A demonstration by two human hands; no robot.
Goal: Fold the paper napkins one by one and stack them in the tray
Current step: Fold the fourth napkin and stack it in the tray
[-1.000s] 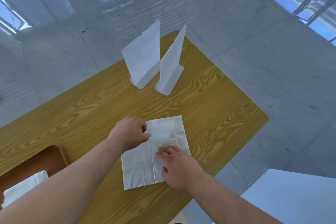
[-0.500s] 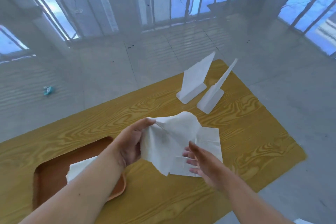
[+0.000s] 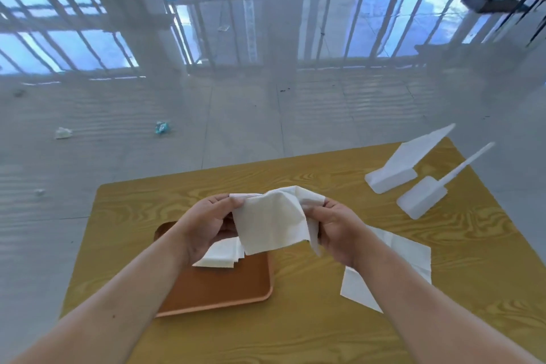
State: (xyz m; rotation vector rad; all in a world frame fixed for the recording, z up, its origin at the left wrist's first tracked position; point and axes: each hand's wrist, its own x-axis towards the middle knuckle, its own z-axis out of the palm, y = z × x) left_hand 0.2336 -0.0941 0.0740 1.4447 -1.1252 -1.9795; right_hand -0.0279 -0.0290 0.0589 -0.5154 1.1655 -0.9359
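Both hands, left hand (image 3: pixel 206 223) and right hand (image 3: pixel 336 227), pinch napkin (image 3: pixel 270 223) top corners (sheet sagging); match edges before creasing; lower onto tray (image 3: pixel 218 289) stack.

A second ago the napkin (image 3: pixel 273 223) lay flat on the table (image 3: pixel 325 334) under both palms; now it hangs in the air, its top edge pinched between the fingertips of the left hand (image 3: pixel 206 223) and the right hand (image 3: pixel 336 227). Beneath the right wrist another napkin (image 3: pixel 407 254) is uncovered. Below the left fingers the tray (image 3: pixel 224 289) has come into full view.
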